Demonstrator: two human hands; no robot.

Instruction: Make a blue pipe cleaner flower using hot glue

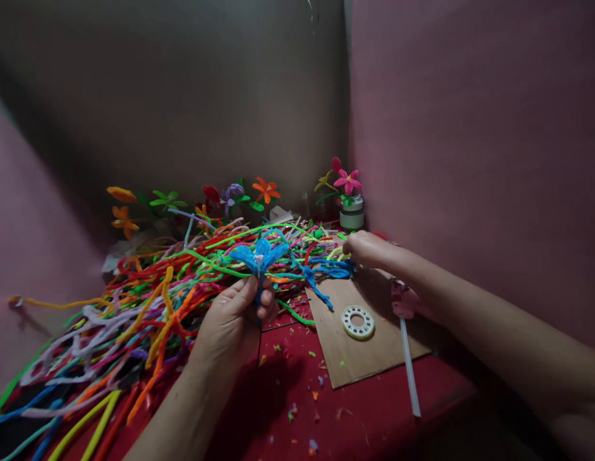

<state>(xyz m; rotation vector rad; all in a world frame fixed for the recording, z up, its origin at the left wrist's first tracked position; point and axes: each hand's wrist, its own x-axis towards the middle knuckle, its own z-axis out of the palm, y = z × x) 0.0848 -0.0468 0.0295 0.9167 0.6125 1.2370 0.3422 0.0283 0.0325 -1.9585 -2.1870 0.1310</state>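
My left hand [240,307] pinches the stem of a blue pipe-cleaner flower [260,255] between thumb and fingers. The flower stands upright, its fuzzy petals spread around a pale centre. My right hand [367,250] reaches to the far right side of the pile, its fingers curled in and their tips hidden. Just below that hand lie bent blue pipe cleaners [333,269] at the board's far edge. Whether the fingers grip any strand is not clear. A large heap of many-coloured pipe cleaners [148,307] spreads left of and behind my left hand.
On the brown board [321,326] rests a roll of tape [358,322]. A pink glue gun [402,299] with a clear glue stick [411,371] lies under my right forearm. Finished flowers [266,189] stand at the back, near a pale green jar [352,214]. Fuzz scraps dot the red tabletop [288,384].
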